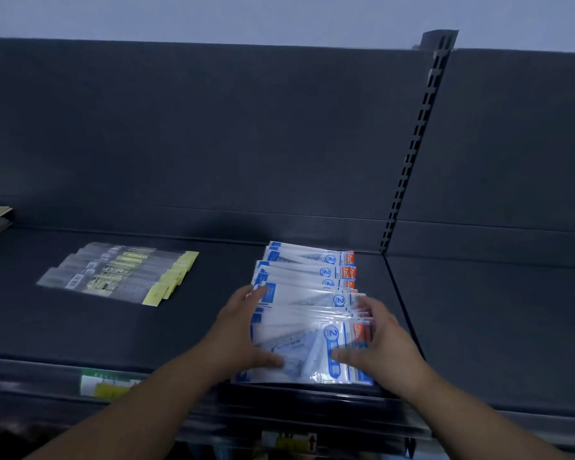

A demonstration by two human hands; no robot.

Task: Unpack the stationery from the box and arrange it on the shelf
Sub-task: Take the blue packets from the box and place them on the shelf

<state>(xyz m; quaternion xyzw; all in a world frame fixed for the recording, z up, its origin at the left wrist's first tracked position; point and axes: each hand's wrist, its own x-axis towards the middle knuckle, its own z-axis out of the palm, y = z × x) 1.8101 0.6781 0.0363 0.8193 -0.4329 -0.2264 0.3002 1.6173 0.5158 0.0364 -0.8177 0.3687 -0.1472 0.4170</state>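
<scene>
Dark shelf (80,327), right part: fanned row of blue-and-white set-square packets (304,293), nearest ones clasped between left hand (243,330) and right hand (379,340), fingers spread over their side edges; well apart to the left, row of clear yellow-tabbed packets (120,272).

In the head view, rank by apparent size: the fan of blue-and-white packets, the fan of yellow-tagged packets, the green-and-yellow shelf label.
1. Blue-and-white packets, though nearness inflates them.
2. Yellow-tagged packets.
3. Shelf label, clearly smallest.
</scene>
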